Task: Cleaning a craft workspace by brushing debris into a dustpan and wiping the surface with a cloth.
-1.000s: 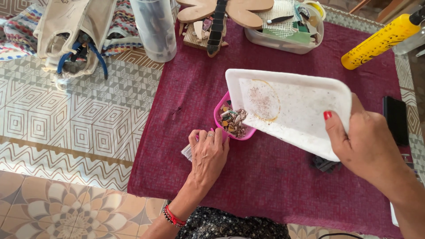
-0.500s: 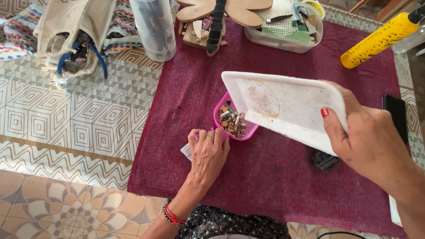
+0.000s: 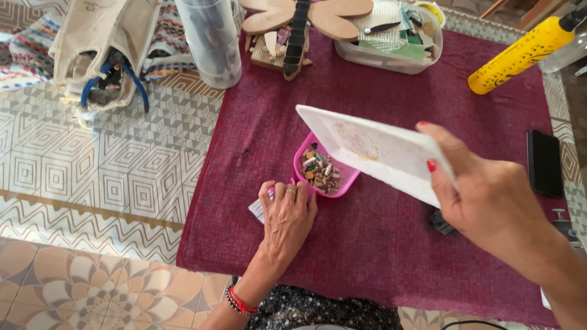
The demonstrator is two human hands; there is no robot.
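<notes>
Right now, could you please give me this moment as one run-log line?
right hand: holds white tray tilted over pink tub | left hand: flat on maroon cloth beside tub | tub: mixed small pieces

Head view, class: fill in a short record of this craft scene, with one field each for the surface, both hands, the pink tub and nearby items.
Surface: maroon cloth spread over a patterned floor
Right hand: holds white foam tray, tilted down toward the tub
Left hand: rests on the cloth beside the tub
Pink tub: holds small mixed pieces
Nearby: yellow bottle, black phone, clear plastic box
</notes>
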